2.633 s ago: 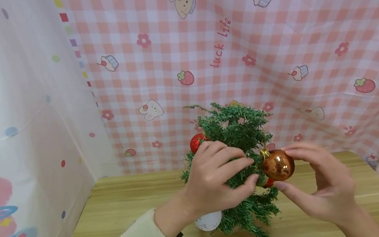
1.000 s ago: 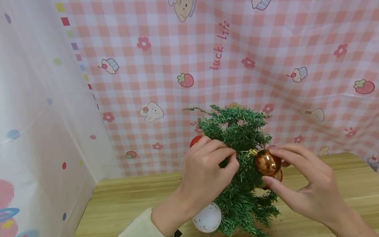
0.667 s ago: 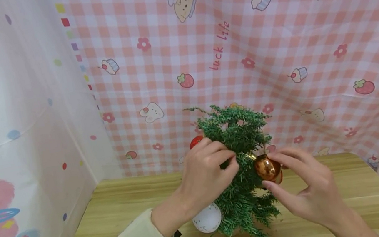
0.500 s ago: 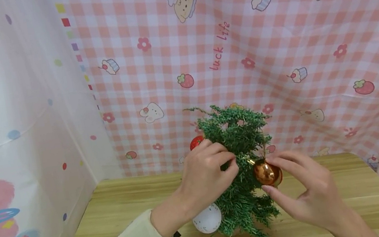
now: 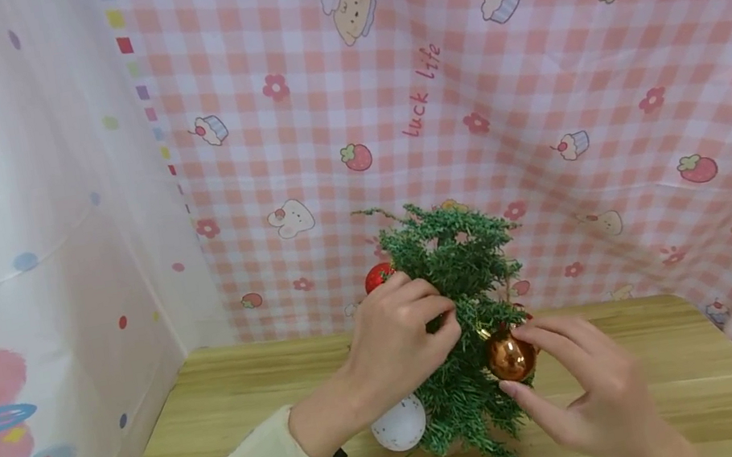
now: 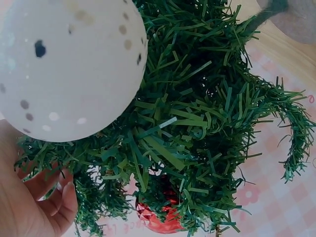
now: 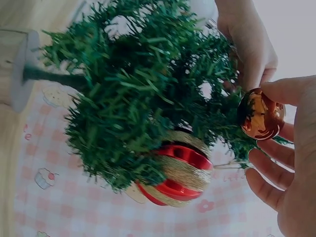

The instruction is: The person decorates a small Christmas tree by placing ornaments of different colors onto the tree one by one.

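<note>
A shiny copper-brown bauble (image 5: 511, 356) with a gold cap is at the right side of a small artificial Christmas tree (image 5: 449, 263). My right hand (image 5: 588, 385) pinches this bauble between thumb and fingertips, as the right wrist view also shows. Left of it, my left hand (image 5: 402, 328) has thumb and forefinger pinched together at the branches, beside the bauble's cap; the bauble's thin hanging string leads there and is mostly hidden now. Below the left hand hangs a white speckled bauble (image 6: 74, 69). A red bauble (image 5: 379, 277) shows behind its knuckles.
A red-and-gold striped bauble (image 7: 182, 168) hangs on the tree close to my right hand. The tree's round base (image 7: 24, 71) stands on the wooden table (image 5: 237, 414). Pink checked cloth (image 5: 292, 143) closes off the back, and a white printed cloth (image 5: 37, 196) the left.
My right hand has brought the copper bauble leftward to the tree, then lowered it along the branches. My left fingers closed into a pinch on its string and have stayed nearly in place since.
</note>
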Motion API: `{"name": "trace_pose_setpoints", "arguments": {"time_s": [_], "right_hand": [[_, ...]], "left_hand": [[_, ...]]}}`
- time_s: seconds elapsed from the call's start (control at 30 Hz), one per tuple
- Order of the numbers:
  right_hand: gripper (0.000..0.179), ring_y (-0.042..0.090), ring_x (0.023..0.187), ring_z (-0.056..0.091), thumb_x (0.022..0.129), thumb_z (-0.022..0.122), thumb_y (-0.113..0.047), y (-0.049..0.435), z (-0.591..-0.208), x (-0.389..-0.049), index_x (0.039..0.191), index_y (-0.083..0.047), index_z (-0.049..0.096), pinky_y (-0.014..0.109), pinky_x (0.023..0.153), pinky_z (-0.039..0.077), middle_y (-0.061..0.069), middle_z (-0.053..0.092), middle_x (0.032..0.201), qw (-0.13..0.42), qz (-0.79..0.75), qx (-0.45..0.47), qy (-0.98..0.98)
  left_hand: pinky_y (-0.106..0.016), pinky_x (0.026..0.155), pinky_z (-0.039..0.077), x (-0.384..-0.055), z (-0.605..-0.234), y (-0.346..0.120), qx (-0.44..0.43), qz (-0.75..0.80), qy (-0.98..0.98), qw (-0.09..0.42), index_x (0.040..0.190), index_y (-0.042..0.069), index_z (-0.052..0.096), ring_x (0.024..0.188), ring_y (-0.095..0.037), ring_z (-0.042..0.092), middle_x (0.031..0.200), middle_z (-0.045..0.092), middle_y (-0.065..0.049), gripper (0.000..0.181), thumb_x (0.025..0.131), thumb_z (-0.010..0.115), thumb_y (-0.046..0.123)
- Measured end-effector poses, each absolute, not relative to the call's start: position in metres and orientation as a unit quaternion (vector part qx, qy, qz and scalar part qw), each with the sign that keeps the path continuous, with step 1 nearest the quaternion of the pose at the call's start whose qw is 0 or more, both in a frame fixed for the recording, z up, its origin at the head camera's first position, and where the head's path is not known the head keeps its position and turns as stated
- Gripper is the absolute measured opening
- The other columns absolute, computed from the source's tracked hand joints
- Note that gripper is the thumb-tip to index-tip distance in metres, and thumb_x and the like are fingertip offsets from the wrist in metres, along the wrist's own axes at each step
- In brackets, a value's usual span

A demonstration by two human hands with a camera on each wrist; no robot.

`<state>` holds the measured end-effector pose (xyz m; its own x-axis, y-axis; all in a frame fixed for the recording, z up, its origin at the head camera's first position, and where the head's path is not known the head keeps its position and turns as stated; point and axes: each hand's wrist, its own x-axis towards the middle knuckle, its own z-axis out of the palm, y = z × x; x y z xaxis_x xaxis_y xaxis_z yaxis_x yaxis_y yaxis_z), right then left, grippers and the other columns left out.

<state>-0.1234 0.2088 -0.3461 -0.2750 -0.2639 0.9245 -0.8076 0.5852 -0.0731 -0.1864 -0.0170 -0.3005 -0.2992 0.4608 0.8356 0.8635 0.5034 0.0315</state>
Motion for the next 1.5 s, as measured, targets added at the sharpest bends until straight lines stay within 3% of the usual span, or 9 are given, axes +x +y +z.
{"name": "trace_pose_setpoints", "arguments": {"time_s": [0.2, 0.5, 0.67, 1.0, 1.27, 1.5], "right_hand": [[0.055, 0.024, 0.092, 0.069, 0.098, 0.069, -0.051, 0.206, -0.36, -0.123, 0.113, 0.002, 0.075, 0.016, 0.095, 0.049, 0.013, 0.073, 0.105, 0.467, 0.294, 0.345, -0.759], [0.054, 0.023, 0.088, 0.07, 0.098, 0.067, -0.053, 0.201, -0.372, -0.123, 0.118, -0.003, 0.073, 0.025, 0.078, 0.056, 0.009, 0.074, 0.107, 0.445, 0.286, 0.327, -0.783], [0.054, 0.022, 0.09, 0.07, 0.098, 0.066, -0.054, 0.2, -0.375, -0.123, 0.121, -0.005, 0.072, 0.026, 0.079, 0.056, 0.007, 0.073, 0.108, 0.423, 0.282, 0.317, -0.801], [0.054, 0.023, 0.089, 0.07, 0.098, 0.067, -0.054, 0.197, -0.38, -0.129, 0.118, -0.003, 0.073, 0.025, 0.081, 0.056, 0.007, 0.074, 0.105, 0.435, 0.287, 0.329, -0.787], [0.056, 0.021, 0.083, 0.066, 0.099, 0.067, -0.053, 0.204, -0.37, -0.131, 0.115, 0.001, 0.073, 0.024, 0.069, 0.049, 0.009, 0.073, 0.101, 0.451, 0.306, 0.341, -0.766], [0.061, 0.016, 0.087, 0.062, 0.098, 0.066, -0.056, 0.222, -0.361, -0.131, 0.112, 0.003, 0.074, 0.022, 0.07, 0.047, 0.011, 0.072, 0.094, 0.469, 0.3, 0.315, -0.768]], "left_hand": [[-0.023, 0.068, 0.049, -0.186, -0.301, -0.017, -0.438, -0.246, -0.769, 0.397, 0.081, 0.012, 0.083, 0.072, -0.013, 0.063, 0.08, 0.075, 0.001, 0.013, 0.084, 0.076, 0.002], [-0.021, 0.068, 0.05, -0.186, -0.302, -0.017, -0.44, -0.247, -0.77, 0.391, 0.082, 0.012, 0.083, 0.073, -0.013, 0.063, 0.082, 0.075, 0.001, 0.013, 0.085, 0.075, 0.003], [-0.021, 0.068, 0.049, -0.186, -0.303, -0.017, -0.44, -0.246, -0.77, 0.39, 0.081, 0.012, 0.083, 0.073, -0.013, 0.063, 0.082, 0.075, 0.001, 0.012, 0.085, 0.076, 0.003], [-0.022, 0.069, 0.05, -0.186, -0.303, -0.019, -0.441, -0.253, -0.77, 0.384, 0.081, 0.012, 0.083, 0.074, -0.013, 0.063, 0.083, 0.075, 0.002, 0.011, 0.085, 0.077, 0.004], [-0.025, 0.07, 0.051, -0.184, -0.296, -0.031, -0.445, -0.26, -0.76, 0.396, 0.083, 0.01, 0.082, 0.077, -0.016, 0.064, 0.085, 0.074, -0.001, 0.009, 0.086, 0.076, 0.003], [-0.03, 0.071, 0.053, -0.185, -0.295, -0.048, -0.442, -0.311, -0.748, 0.386, 0.086, 0.007, 0.081, 0.081, -0.02, 0.063, 0.087, 0.073, -0.004, 0.006, 0.086, 0.075, 0.005]]}}
